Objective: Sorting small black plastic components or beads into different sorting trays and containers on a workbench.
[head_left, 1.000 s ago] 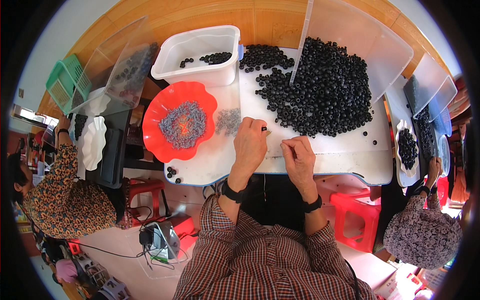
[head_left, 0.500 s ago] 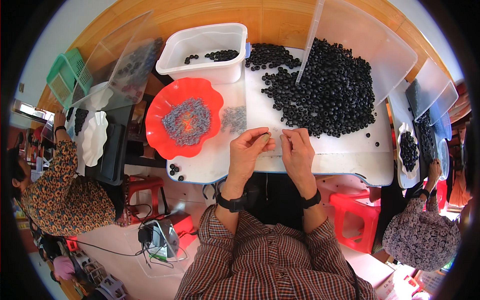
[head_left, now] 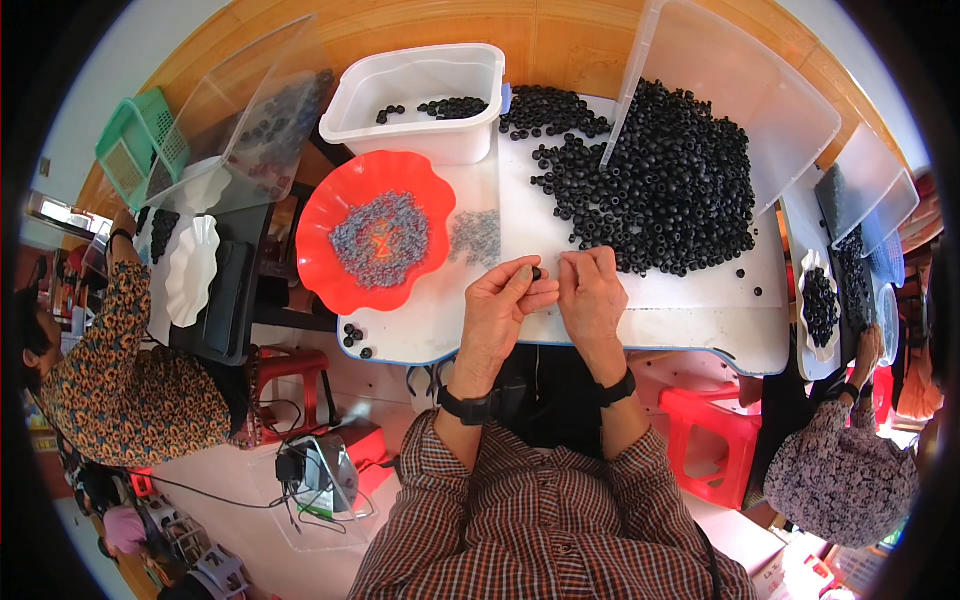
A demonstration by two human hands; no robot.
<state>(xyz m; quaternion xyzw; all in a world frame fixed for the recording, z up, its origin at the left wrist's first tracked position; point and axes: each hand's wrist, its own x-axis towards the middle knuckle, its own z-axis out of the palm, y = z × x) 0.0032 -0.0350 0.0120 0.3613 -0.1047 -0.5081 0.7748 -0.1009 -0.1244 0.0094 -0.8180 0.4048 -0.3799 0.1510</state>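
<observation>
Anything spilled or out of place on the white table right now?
A few small black rings lie loose at the white table's front-left edge, apart from the big black heap. Others are strewn right of the heap. Nothing looks damaged.

Black rings (head_left: 680, 190), red scalloped plate (head_left: 330, 270), white tub (head_left: 420, 100), plaid sleeves (head_left: 540, 520)
</observation>
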